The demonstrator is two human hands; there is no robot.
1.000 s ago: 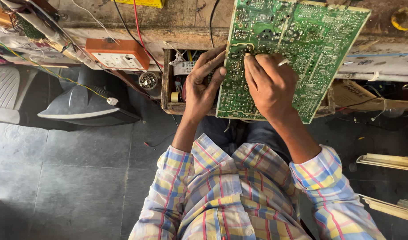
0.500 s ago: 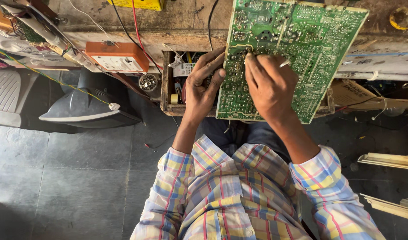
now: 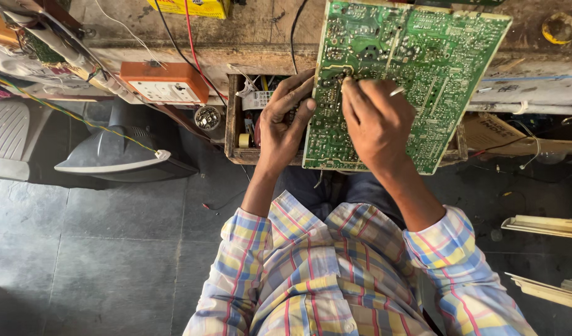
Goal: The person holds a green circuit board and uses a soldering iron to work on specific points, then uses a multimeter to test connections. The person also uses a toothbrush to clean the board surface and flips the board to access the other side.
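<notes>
The left hand [image 3: 285, 124] grips the left edge of a green circuit board [image 3: 423, 68] while the right hand [image 3: 376, 124] presses a thin tool [image 3: 396, 91] onto it.

Even, soft daylight fills the scene from above, leaving the large green printed circuit board [image 3: 404, 81] brightly lit and its solder points crisp. The worn wooden counter [image 3: 255, 34] is bright along its top edge, while the open wooden drawer [image 3: 236, 146] beneath falls into shade. The grey stone floor [image 3: 99, 249] reads dim and muted, with a faint pale haze at lower left. No harsh glare shows. Focus holds across the frame; straight lines bow slightly toward the edges.
</notes>
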